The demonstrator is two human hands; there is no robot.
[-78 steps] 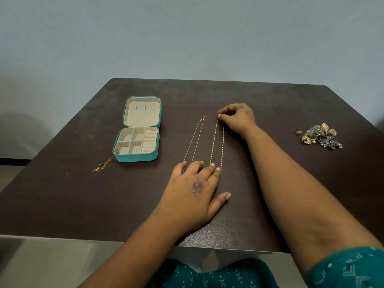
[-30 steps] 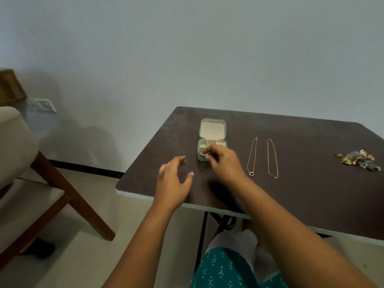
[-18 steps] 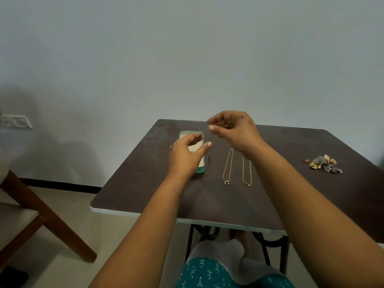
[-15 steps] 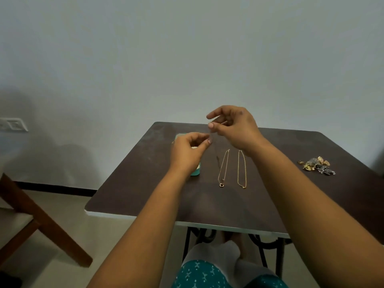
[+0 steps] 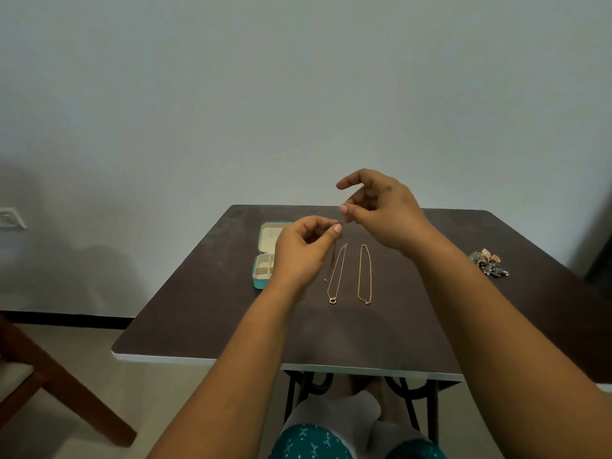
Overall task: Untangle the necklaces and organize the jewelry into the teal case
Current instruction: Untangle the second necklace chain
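Both hands are raised above the dark table [image 5: 198,313]. My left hand [image 5: 303,253] and my right hand [image 5: 381,210] each pinch the top of a thin dark-gold chain [image 5: 331,263] that hangs down between them. Two gold necklaces lie straight on the table: a thin one with a ring pendant [image 5: 337,274] and a thicker chain [image 5: 365,274] to its right. The open teal case [image 5: 261,256] sits to the left, partly hidden behind my left hand.
A heap of mixed earrings and rings [image 5: 488,261] lies near the table's right edge. A wooden chair leg [image 5: 66,395] stands on the floor at the left. The table's near edge has a white rim [image 5: 231,361].
I took the chain from beside the teal case and lifted it up; both hands have risen and now pinch its top while it dangles. The view pulled back from the table.
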